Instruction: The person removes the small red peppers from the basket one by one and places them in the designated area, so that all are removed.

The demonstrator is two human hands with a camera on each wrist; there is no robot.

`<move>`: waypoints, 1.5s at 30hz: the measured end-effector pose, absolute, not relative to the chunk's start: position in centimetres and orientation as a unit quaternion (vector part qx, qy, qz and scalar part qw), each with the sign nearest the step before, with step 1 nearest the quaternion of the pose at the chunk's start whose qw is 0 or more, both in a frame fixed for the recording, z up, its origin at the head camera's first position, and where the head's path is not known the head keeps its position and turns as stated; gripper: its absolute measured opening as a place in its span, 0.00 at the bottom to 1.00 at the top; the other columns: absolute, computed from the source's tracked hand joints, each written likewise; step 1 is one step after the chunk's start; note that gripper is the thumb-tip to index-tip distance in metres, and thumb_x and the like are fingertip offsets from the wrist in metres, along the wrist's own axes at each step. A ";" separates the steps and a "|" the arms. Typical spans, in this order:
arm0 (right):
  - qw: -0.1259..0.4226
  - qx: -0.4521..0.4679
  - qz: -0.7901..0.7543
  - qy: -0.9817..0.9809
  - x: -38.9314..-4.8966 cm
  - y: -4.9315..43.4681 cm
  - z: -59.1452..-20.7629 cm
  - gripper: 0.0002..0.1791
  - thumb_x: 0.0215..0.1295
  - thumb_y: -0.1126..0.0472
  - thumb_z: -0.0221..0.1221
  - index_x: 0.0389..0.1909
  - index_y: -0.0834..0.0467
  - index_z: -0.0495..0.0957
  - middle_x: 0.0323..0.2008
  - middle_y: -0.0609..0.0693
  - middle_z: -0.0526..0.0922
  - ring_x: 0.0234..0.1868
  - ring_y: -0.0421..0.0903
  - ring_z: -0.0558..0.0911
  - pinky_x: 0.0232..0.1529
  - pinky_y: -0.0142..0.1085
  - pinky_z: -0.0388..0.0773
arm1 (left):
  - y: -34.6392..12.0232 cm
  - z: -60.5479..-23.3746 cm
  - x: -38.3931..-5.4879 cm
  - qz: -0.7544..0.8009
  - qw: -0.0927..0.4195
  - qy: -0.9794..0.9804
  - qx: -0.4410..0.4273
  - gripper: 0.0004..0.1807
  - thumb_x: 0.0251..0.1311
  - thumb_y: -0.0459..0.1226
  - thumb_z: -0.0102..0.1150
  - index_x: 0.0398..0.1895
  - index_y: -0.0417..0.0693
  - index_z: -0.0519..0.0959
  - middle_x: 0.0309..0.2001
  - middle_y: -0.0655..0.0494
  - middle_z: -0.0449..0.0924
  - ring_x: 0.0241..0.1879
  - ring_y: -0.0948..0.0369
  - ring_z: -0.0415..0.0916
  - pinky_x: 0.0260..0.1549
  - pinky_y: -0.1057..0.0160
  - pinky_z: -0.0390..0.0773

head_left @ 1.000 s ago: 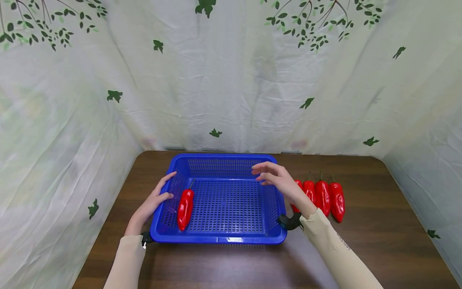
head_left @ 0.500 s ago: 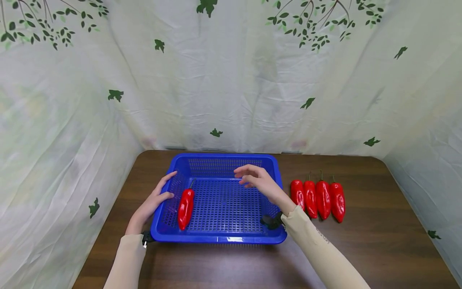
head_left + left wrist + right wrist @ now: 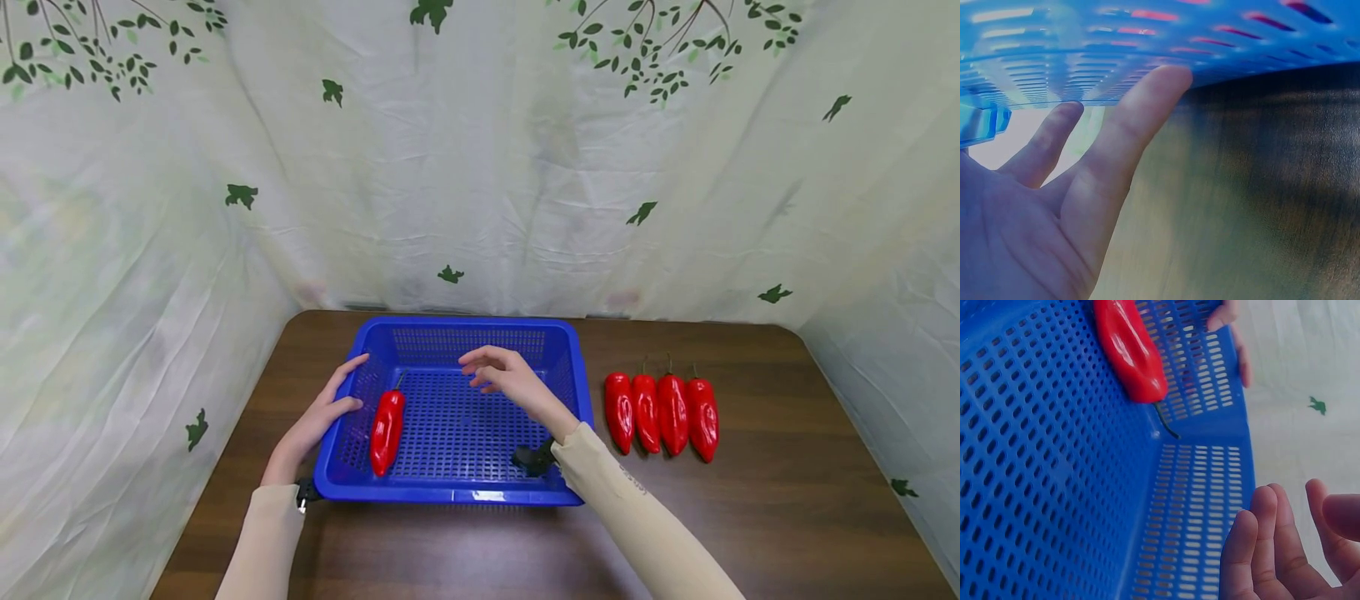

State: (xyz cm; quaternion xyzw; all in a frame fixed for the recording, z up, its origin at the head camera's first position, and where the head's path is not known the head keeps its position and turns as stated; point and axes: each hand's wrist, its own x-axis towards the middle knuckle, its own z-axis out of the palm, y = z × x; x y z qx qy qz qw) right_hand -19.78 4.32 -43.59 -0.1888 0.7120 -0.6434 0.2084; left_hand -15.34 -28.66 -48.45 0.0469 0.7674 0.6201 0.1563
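Observation:
A blue slotted plastic basket (image 3: 480, 496) stands on the table. My left hand (image 3: 315, 429) rests against its left side, fingers extended at the rim; in the left wrist view the thumb (image 3: 1129, 125) lies straight along the slotted wall. Inside the basket, on its left side, lies a glossy red chili pepper (image 3: 387, 433), green stem pointing to the back. Over the basket's middle hovers my right hand (image 3: 506, 379), its fingers loosely bent and holding nothing. The right wrist view shows that same pepper (image 3: 1132, 353) beyond the fingers.
Several more red peppers (image 3: 672, 417) lie side by side in a row on the brown wooden table (image 3: 787, 467), right of the basket. A white curtain (image 3: 510, 167) with leaf prints surrounds the table at the back and sides.
My right hand has moved left, from the basket's right rim to above its middle, uncovering the row of peppers. The left hand and the pepper in the basket have stayed put.

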 end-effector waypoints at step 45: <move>0.284 -0.138 -0.652 0.689 -18.9 -3.2 -46.5 0.16 0.70 0.69 0.48 0.56 0.68 0.73 0.52 0.68 0.75 0.51 0.67 0.75 0.51 0.55 0.75 | -28.6 -48.6 -15.5 0.621 0.152 0.768 0.049 0.37 0.66 0.33 0.44 0.75 0.66 0.47 0.74 0.41 0.34 0.66 0.30 0.46 0.48 0.37 0.73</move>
